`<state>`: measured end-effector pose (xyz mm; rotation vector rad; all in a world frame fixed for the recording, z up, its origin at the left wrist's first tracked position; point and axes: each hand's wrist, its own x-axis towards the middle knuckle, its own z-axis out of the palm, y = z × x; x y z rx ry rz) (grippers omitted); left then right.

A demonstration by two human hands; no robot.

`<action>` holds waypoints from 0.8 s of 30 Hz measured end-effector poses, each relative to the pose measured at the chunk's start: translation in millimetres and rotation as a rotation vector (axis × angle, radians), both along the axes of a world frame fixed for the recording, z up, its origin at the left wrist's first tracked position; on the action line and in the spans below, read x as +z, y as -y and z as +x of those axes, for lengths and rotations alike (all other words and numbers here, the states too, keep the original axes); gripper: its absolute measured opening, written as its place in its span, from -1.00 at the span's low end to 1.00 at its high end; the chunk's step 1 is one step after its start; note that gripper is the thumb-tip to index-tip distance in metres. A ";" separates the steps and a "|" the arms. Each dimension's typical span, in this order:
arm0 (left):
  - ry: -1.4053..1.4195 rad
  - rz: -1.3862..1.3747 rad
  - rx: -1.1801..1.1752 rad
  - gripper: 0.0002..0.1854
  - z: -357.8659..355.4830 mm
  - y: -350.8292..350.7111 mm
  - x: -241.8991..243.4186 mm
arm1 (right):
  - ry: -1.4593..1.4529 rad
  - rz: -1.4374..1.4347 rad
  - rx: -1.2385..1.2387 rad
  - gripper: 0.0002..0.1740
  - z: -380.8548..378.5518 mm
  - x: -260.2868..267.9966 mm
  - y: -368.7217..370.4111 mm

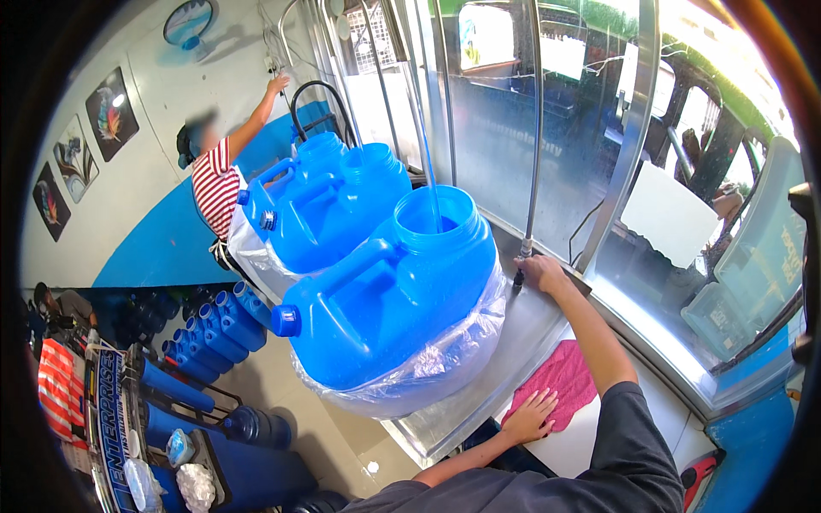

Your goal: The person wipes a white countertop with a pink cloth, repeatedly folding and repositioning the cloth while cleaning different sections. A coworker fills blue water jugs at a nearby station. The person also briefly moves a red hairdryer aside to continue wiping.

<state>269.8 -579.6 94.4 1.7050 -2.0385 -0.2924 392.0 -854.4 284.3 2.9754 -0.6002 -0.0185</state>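
Observation:
My right hand (545,272) grips a small valve fitting (526,247) at the foot of an upright metal pipe (537,128). My left hand (531,415) lies flat, fingers spread, on a pink cloth (571,378). In front of me a large blue plastic water jug (391,308) sits on a stainless steel counter (449,420), clear plastic wrapped around its lower part. A stream of water (431,173) runs down into its wide mouth. A blue screw cap (286,320) closes its small spout. Two similar jugs, a middle one (333,224) and a far one (314,154), stand behind it.
A person in a striped shirt (215,183) reaches toward the wall beyond the jugs. Glass panels (494,141) border the counter on the right. Several blue jugs (221,333) line the floor at left, near a dark round water bottle (256,426).

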 end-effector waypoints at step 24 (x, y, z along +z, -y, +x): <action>0.002 -0.046 0.014 -0.35 -0.9 0.1 -1.1 | 0.021 0.124 0.004 -0.69 5.6 0.9 7.2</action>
